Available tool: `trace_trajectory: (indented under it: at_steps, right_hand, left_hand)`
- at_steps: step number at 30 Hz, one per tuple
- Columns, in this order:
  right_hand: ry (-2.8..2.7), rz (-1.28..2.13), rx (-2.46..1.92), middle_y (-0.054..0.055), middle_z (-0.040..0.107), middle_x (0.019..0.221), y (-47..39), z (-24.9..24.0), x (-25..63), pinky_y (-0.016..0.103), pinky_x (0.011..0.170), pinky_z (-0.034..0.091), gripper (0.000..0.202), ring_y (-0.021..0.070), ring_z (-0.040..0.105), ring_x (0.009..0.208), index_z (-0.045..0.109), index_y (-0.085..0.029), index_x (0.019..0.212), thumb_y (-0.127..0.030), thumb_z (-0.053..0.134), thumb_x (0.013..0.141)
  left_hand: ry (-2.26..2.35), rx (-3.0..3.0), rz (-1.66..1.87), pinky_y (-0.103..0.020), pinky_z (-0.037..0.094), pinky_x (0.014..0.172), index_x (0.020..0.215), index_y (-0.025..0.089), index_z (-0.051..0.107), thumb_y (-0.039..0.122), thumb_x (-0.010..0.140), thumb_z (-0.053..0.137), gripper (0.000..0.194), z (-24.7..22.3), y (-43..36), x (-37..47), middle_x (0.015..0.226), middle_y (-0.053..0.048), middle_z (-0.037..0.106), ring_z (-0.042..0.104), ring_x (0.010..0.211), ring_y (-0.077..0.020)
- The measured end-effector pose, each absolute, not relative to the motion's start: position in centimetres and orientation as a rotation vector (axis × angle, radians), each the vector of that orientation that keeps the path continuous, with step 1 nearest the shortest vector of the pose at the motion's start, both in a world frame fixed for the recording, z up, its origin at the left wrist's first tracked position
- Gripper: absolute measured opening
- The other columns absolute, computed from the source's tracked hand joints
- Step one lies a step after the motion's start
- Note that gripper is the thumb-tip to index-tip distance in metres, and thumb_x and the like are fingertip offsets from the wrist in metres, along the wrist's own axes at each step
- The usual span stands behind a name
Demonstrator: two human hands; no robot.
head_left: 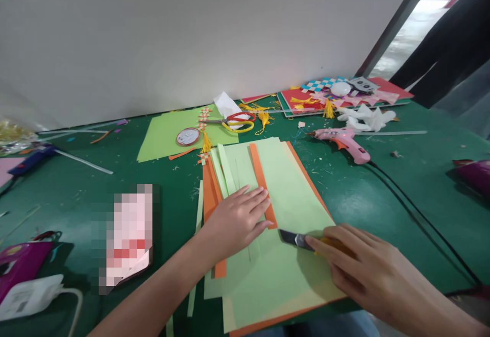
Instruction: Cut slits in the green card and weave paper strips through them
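The left hand [242, 216] lies flat, fingers out, on the orange strip [257, 161], which sits on the pale green paper [294, 189]. The right hand [358, 258] grips the knife [304, 241]. Its blade [288, 236] points near the left thumb [263, 227], so one slip could cut it.

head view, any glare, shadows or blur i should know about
In the head view, pale sheen patches on the green table; in the head view, a soft shadow on the pale green sheet beside the right hand; same head view, coarse pixel blocks over a phone-like item.
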State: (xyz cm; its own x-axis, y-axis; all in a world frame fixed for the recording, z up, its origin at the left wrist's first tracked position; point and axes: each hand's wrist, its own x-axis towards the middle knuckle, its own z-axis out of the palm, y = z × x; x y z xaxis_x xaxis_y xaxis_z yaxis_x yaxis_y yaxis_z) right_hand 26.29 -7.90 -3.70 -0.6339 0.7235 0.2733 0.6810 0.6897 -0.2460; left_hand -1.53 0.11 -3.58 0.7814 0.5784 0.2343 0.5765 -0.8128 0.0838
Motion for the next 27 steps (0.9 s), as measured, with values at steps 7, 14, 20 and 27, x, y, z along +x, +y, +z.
trace_trajectory:
  at_steps: [7,14,20,27]
  right_hand:
    - [-2.631,0.103,-1.09,0.013,0.065,0.101,-7.8,-3.5,25.2,0.04,0.07,0.058,0.039,0.0256,0.065,0.086,0.056,-0.017,0.128,-0.014,0.044,0.091]
    - [-2.635,0.088,-1.084,0.013,0.065,0.099,-7.7,-3.4,25.1,0.039,0.068,0.057,0.038,0.0239,0.065,0.082,0.056,-0.017,0.128,-0.015,0.043,0.093]
    - [-2.627,0.069,-1.079,0.012,0.063,0.098,-7.7,-3.3,25.0,0.039,0.066,0.057,0.037,0.0236,0.064,0.083,0.055,-0.015,0.128,-0.013,0.041,0.093]
    - [-2.64,0.061,-1.066,0.012,0.063,0.096,-7.7,-3.2,25.0,0.038,0.064,0.056,0.036,0.0231,0.063,0.081,0.055,-0.015,0.127,-0.015,0.042,0.094]
  left_hand:
    - [0.957,2.957,0.386,-0.044,0.042,0.111,0.127,0.01,0.06,0.037,0.101,0.044,0.04,-3.5,0.2,-1.4,0.136,-0.012,0.06,0.054,0.13,-0.0235]
    - [0.947,2.961,0.386,-0.045,0.043,0.111,0.127,0.008,0.059,0.037,0.102,0.043,0.042,-3.5,0.1,-1.5,0.136,-0.013,0.06,0.054,0.129,-0.0244]
    - [0.951,2.989,0.395,-0.044,0.045,0.11,0.127,0.007,0.06,0.038,0.101,0.044,0.043,-3.6,0.1,-1.5,0.136,-0.013,0.06,0.055,0.128,-0.0244]
    - [0.953,2.995,0.39,-0.043,0.044,0.11,0.128,0.008,0.06,0.038,0.101,0.044,0.043,-3.6,0.1,-1.5,0.136,-0.012,0.06,0.055,0.129,-0.0239]
